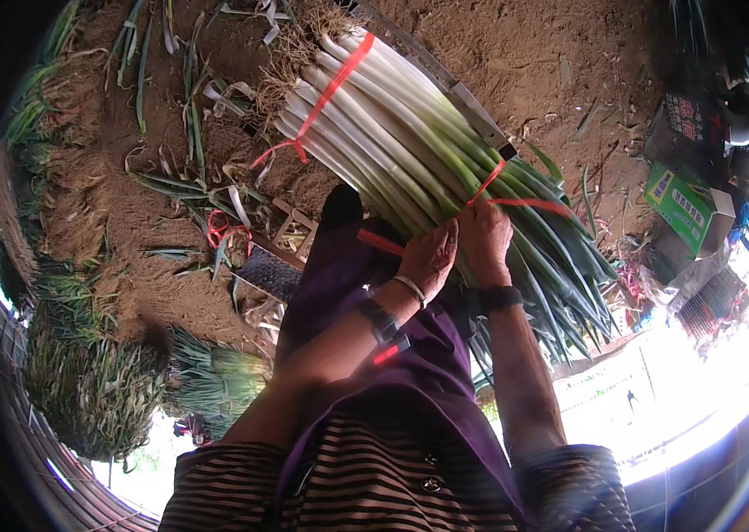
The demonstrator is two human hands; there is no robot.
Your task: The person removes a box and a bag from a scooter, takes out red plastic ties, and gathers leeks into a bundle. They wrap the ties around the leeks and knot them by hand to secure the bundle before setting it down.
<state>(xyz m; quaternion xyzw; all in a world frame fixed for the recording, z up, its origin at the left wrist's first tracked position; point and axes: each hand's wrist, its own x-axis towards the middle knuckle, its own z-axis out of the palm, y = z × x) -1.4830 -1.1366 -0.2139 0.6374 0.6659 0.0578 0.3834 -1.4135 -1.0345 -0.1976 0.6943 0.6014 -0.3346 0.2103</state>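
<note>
A thick bundle of long green onions (374, 115) lies slantwise in front of me, roots toward the upper left and dark green leaves toward the lower right. A red plastic strip (332, 89) is knotted around its white end. Around the green part runs a second red strip (530, 206), with one end sticking out past each hand. My left hand (429, 257) is closed on this second strip at the bundle's near side. Close beside it, my right hand (486, 238) is also closed on the strip, knuckles up. The fingertips of both are partly hidden.
Under the bundle's far side runs a dark rail (472, 106). Loose leaves and a tangle of red strip (226, 232) litter the dirt floor at left. More onions (215, 377) are heaped at lower left. A green box (685, 208) stands at right.
</note>
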